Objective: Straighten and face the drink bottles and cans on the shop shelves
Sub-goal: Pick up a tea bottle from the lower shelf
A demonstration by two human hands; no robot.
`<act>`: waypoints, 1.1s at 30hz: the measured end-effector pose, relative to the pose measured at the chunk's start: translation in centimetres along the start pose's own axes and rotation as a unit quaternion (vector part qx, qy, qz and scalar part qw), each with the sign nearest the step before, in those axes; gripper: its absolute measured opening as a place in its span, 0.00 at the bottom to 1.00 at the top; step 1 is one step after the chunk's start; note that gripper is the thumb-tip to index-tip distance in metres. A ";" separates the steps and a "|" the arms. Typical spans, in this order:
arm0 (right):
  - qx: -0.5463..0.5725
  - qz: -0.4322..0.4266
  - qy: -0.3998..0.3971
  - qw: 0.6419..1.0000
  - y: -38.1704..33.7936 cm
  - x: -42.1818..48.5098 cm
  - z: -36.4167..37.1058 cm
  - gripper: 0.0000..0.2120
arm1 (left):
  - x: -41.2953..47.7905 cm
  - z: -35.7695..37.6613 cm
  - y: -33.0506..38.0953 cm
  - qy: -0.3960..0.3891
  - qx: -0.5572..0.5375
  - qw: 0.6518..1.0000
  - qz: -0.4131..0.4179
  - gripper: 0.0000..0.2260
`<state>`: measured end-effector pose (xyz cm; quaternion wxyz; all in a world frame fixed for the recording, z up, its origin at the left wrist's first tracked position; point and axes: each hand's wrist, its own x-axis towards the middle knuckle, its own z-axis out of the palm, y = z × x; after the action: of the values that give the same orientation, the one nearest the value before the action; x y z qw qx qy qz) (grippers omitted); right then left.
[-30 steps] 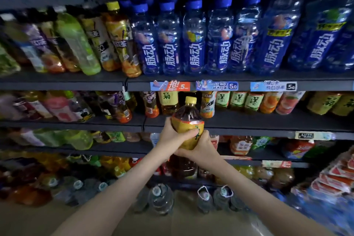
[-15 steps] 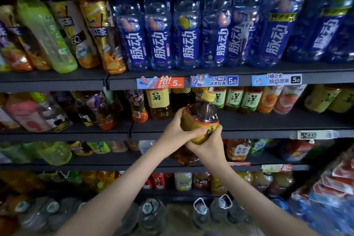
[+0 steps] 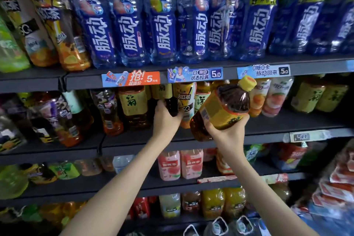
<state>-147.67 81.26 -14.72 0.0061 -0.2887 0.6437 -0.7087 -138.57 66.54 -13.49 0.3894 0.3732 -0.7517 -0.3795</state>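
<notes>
Tea bottle (image 3: 224, 109), big, with a yellow label and a yellow cap, is held in the air just in front of the second shelf (image 3: 277, 136). It tilts to the right, so its cap points up toward the blue price tag (image 3: 263, 71) on the shelf edge above. The right hand (image 3: 228, 133) holds it from below, with the fingers (image 3: 242, 120) curled up round the label on one side and the thumb on the other, near the base.

The left hand (image 3: 165, 119) reaches onto the same shelf, just to the left of the tea bottle. Its fingers and thumb wrap round the lower part of a dark bottle (image 3: 171, 106), which stands upright among other tea bottles with yellow and green labels. How far the fingers go round the back is hidden.

On the top shelf a row of blue bottles (image 3: 162, 30) stands upright, labels facing out. Below the hands, two pink bottles (image 3: 180, 165) stand side by side on the third shelf.
</notes>
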 end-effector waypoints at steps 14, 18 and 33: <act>-0.027 -0.005 0.037 0.999 3.2 -0.5 1.4 0.40 | 3.6 4.8 -1.3 0.015 0.052 0.998 0.024 0.28; -0.039 0.003 0.037 0.999 3.0 -0.5 1.9 0.41 | -0.3 1.8 -2.8 0.088 -0.060 0.989 0.103 0.29; -0.149 0.017 -0.045 0.988 3.2 2.6 11.4 0.44 | -4.4 -5.7 -3.2 0.132 -0.038 0.990 0.038 0.34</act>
<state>-146.29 69.39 -16.54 0.0040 -0.3071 0.7460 -0.5909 -130.91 67.33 -15.21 0.5137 0.3760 -0.6920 -0.3404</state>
